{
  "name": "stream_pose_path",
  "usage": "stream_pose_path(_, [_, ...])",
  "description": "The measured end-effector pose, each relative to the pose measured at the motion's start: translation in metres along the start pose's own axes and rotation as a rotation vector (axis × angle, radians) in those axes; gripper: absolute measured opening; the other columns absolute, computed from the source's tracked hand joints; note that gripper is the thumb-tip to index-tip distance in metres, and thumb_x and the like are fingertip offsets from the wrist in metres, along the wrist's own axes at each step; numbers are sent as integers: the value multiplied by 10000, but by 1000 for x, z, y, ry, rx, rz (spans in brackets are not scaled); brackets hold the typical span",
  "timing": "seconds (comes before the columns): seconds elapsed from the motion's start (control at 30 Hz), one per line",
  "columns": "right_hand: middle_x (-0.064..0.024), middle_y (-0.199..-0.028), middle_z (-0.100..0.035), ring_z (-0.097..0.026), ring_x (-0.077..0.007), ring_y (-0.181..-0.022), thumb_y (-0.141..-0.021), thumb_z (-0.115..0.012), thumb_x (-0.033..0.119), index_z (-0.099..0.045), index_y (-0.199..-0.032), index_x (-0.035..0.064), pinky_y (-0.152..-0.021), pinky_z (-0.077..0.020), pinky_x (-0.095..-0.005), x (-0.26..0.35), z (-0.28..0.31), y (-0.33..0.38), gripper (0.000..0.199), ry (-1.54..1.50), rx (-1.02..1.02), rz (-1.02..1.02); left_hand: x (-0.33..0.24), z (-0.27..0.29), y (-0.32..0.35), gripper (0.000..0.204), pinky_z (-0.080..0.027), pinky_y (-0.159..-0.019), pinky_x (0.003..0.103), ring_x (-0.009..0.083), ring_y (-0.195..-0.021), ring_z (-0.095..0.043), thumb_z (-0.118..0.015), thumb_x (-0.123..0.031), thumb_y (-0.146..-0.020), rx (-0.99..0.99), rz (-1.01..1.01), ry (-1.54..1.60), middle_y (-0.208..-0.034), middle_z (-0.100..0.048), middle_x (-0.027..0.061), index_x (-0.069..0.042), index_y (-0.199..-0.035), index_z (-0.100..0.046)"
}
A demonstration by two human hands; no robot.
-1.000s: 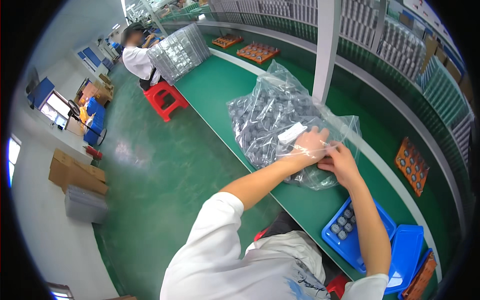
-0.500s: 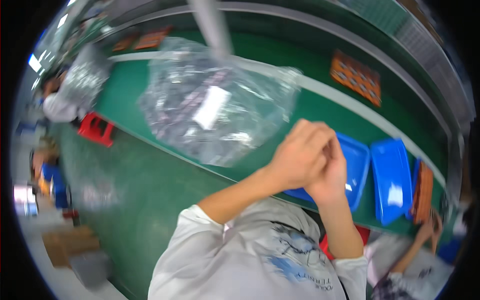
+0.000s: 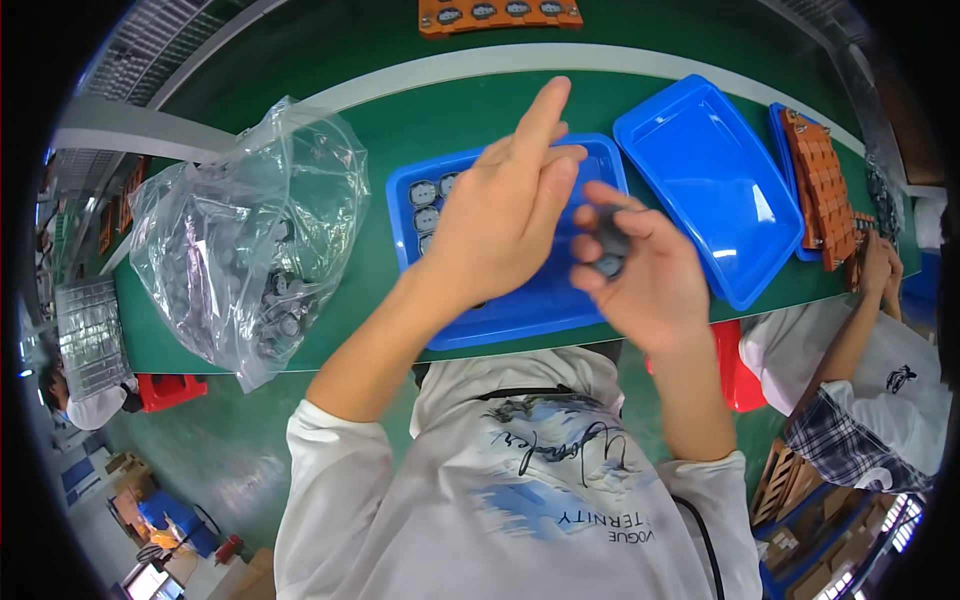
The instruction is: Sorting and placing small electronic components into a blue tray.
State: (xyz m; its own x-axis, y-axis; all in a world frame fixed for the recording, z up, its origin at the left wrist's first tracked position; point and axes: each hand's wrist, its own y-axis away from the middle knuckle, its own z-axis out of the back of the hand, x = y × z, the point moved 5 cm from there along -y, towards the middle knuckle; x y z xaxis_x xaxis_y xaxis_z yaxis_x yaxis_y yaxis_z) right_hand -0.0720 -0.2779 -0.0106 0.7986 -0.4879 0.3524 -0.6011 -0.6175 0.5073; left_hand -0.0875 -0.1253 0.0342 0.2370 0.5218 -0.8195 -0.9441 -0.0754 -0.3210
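Small dark round parts (image 3: 608, 243) are pinched in the right hand (image 3: 645, 275); the left hand (image 3: 505, 215) is spread open above the glossy blue plastic tray (image 3: 520, 310).

My left hand (image 3: 500, 215) covers the middle of the blue tray (image 3: 520, 310), so I can only make out a few round grey parts (image 3: 428, 205) at its nine o'clock side, and my right hand (image 3: 645, 270) wraps most of the small dark piece (image 3: 608, 245), too far hidden to tell its shape. The contents of the clear plastic bag (image 3: 245, 230) at nine o'clock blur behind crinkled film. The orange tray (image 3: 500, 14) at twelve o'clock is cut by the top edge, and a co-worker's hands (image 3: 880, 265) at three o'clock hide what they work on.
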Motion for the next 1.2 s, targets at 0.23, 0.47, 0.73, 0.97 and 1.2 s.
stream_pose_path(0.23, [-62, -819, -627, -534, -139, -583, -973, -571, 162, -638, -1211, 30, -480, -373, -228, 47, -15, -10, 280, 859, 18, 261, 11, -27, 32, 505, -340, -1139, 535, 375, -1408, -421, -643, -110, -879, 359, -333, -475, -1265, -652, 154, 17, -1355, -530])
stream_pose_path(0.47, [-109, -839, -655, -664, -240, -816, -949, -654, 224, -656, -1216, 27, -675, -521, -340, 33, -34, -30, 332, 1854, 8, 1042, 9, -7, 33, 296, -463, -899, 473, 335, -1045, -554, -687, -85, -778, 115, -336, -594, -1045, -618, 166, -21, -1066, -682])
stream_pose_path(0.73, [-65, -831, -614, -615, -237, -802, -768, -783, 224, -654, -1223, 47, -701, -531, -343, 11, -29, -43, 505, 2574, 136, 1304, 16, -8, 33, 206, -487, -778, 392, 279, -806, -569, -680, -27, -725, 226, -358, -397, -785, -606, 87, -18, -931, -685])
stream_pose_path(0.97, [-78, -913, -611, -592, -275, -924, -741, -805, 231, -623, -1187, 50, -829, -492, -384, 38, -36, -25, 515, 2457, 483, 1072, 18, 15, 16, 150, -481, -749, 381, 267, -846, -576, -715, -36, -727, 45, -435, -476, -838, -620, 82, -43, -876, -701])
stream_pose_path(1.2, [-66, -839, -551, -567, -264, -850, -731, -797, 196, -624, -941, 64, -757, -479, -386, 31, -30, -29, 302, 2351, 544, 1197, 25, -5, 16, 98, -467, -763, 378, 281, -858, -539, -712, -54, -692, 223, -433, -545, -788, -551, 85, -37, -774, -661])
